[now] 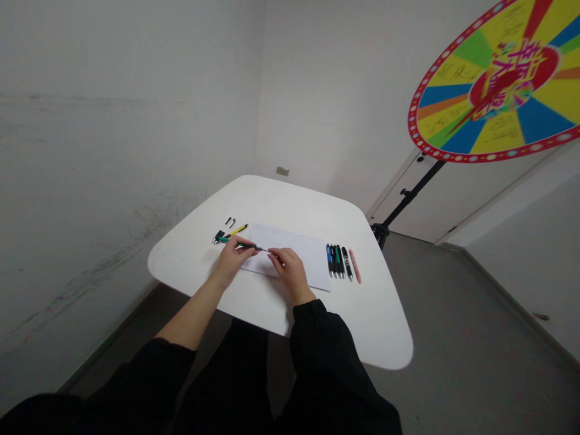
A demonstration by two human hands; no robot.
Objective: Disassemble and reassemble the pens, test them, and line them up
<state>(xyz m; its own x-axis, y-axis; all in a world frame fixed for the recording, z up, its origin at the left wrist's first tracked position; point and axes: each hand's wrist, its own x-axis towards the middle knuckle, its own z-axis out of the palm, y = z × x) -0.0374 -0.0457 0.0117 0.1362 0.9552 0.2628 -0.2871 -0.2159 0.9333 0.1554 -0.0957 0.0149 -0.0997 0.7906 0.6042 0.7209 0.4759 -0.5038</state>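
My left hand [230, 258] is closed around a green and black pen [247, 244], which it holds nearly level above the paper. A thin dark piece sticks out of the pen's right end. At that thin end, the thumb and fingers of my right hand [290, 269] are pinched together; whether they grip the tip or something small is too fine to make out. Below both hands lies a white sheet of paper [312, 266]. Just beyond my left hand are a yellow pen [240, 229] and small black pen parts [228, 221].
Several pens [336, 261] lie side by side right of the paper, with a pink pen [355, 266] at the row's end. The white table [281, 193] has rounded corners and stands near the walls. A colourful prize wheel [498, 90] on a black stand [410, 196] rises at the right.
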